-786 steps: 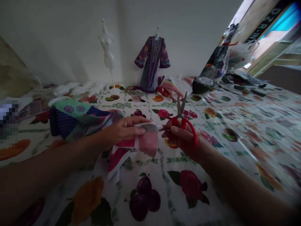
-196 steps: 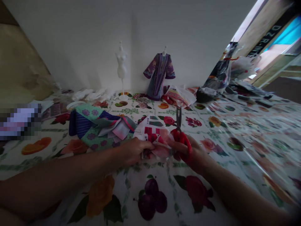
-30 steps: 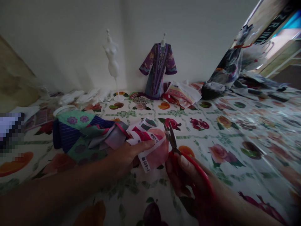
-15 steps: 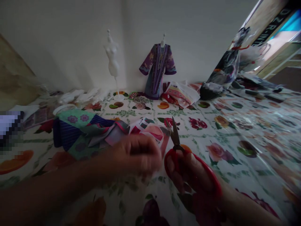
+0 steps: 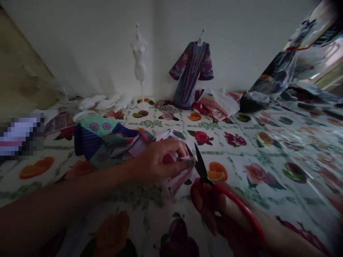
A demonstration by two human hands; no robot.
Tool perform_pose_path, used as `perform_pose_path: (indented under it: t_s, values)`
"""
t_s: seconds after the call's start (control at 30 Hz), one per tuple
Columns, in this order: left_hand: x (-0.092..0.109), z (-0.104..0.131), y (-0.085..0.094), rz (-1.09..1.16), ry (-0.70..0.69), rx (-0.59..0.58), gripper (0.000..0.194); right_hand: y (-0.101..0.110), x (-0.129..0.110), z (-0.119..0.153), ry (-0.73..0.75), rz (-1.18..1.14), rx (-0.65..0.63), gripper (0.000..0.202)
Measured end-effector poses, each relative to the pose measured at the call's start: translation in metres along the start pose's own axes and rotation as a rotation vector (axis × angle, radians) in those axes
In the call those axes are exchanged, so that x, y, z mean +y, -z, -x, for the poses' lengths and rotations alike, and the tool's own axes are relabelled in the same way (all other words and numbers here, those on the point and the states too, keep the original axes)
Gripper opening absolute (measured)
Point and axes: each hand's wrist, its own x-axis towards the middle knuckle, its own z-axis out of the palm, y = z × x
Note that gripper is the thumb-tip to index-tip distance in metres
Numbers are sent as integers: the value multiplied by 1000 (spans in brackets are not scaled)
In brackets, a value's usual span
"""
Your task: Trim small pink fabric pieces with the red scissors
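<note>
My left hand (image 5: pixel 158 160) pinches a piece of printed fabric (image 5: pixel 178 182) between thumb and fingers, and part of the cloth hangs below the hand. In my right hand (image 5: pixel 225 208) are red-handled scissors (image 5: pixel 204 171), their dark blades parted and pointing up beside the fabric's edge. A green and blue patterned cloth (image 5: pixel 99 142) lies on the table behind my left forearm. White printed fabric (image 5: pixel 171 134) shows just behind my left hand.
Against the wall stand a bare white mannequin (image 5: pixel 139 64) and one in a purple robe (image 5: pixel 191 73). Folded cloth (image 5: pixel 217 105) lies beside it. Plastic-wrapped items (image 5: pixel 278 75) are at the right; a blurred-out device (image 5: pixel 20 137) is at the left, on the flowered tablecloth (image 5: pixel 166 121).
My left hand has taken hold of the printed fabric near the scissors. My right hand with the scissors sits slightly lower. The view has shifted, so the background appears further right.
</note>
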Motion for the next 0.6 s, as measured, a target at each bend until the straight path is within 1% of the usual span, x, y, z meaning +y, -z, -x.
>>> perform_pose_path:
  t_s: [0.03,0.1,0.13,0.17,0.2,0.23,0.3,0.4,0.5,0.6]
  values:
    - [0,0,0,-4,21,-3,19,1,-1,-1,-18,10,15,51]
    - [0,1,0,-4,73,19,19,4,1,-4,-16,19,5,53]
    - [1,2,-1,-10,84,36,18,7,4,-6,5,-7,-31,56]
    - [3,4,-1,-31,78,49,17,9,8,-8,37,-34,-36,58]
    - [5,5,-2,-75,55,63,17,11,12,-9,51,-34,-29,58]
    - [7,6,-2,-145,18,77,16,12,16,-10,7,-44,-50,57]
    - [12,9,-2,-344,-84,113,14,12,23,-11,-9,-27,-33,58]
    - [21,13,-1,-629,-239,122,13,11,23,-9,56,26,5,60]
    - [31,17,-3,-750,-320,48,16,11,15,-8,73,48,-24,59]
    - [35,18,-5,-769,-327,3,19,12,6,-8,55,61,-40,58]
